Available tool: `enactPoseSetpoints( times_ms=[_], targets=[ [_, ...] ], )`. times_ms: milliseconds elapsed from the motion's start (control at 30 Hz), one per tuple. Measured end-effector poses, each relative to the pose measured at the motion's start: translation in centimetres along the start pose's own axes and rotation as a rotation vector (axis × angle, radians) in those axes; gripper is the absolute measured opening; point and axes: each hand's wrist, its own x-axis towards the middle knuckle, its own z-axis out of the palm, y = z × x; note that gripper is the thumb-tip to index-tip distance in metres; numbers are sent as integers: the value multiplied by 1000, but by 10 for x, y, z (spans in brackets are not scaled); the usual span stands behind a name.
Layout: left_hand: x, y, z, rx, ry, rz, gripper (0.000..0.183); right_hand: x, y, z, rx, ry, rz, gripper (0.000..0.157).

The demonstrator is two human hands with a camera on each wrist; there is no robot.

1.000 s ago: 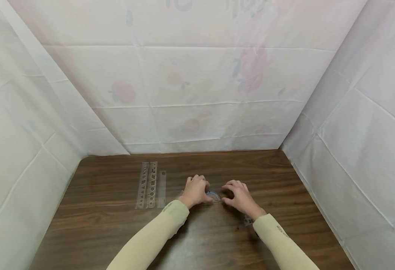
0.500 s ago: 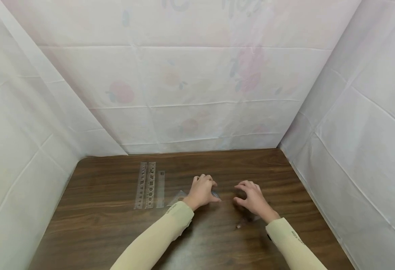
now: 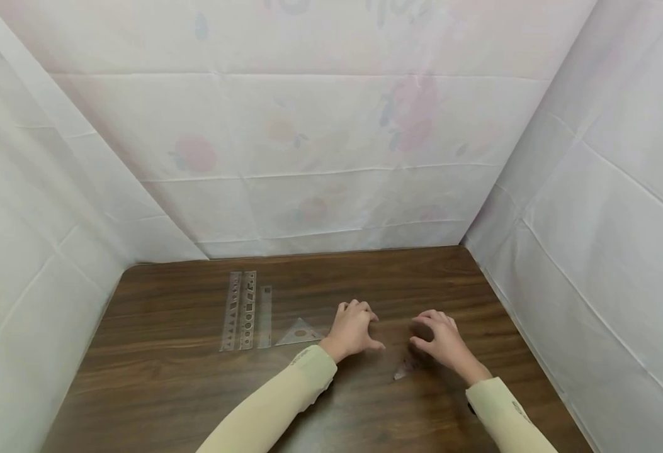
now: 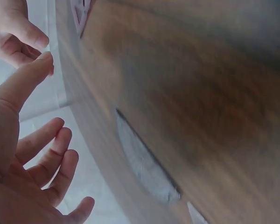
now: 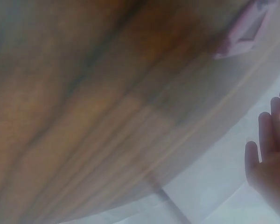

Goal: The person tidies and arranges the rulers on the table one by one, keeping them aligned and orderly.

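Observation:
In the head view my left hand [image 3: 354, 328] hovers over the middle of the table, fingers parted and nothing between them. A clear half-round protractor [image 4: 147, 163] lies on the wood near it in the left wrist view; the hand hides it in the head view. To that hand's left lies a clear triangular set square [image 3: 300, 333]. My right hand [image 3: 443, 340] is held off to the right, its fingers loosely bent around nothing. Close below it is a small pinkish, see-through piece with cut-outs [image 5: 246, 33], partly in view.
Two clear stencil rulers [image 3: 232, 311] stand side by side left on the wooden table [image 3: 155, 377], with a plain clear ruler [image 3: 265, 316] beside them. Pale sheets [image 3: 331, 126] wall the table at the back and both sides.
Both hands have moved right, the right hand farther, widening the gap between them. The protractor, earlier between them, is now out of sight in the head view. The set square has come into view.

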Motion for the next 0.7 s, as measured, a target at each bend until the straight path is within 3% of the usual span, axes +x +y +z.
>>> enactPoseSetpoints(
  times_ms=[467, 700],
  targets=[
    [-5, 32, 32, 61, -29, 65, 62, -38, 19, -4, -10, -44, 77, 43],
    [-7, 50, 50, 152, -28, 64, 69, -55, 31, -2, -18, -98, 129, 47]
  ],
)
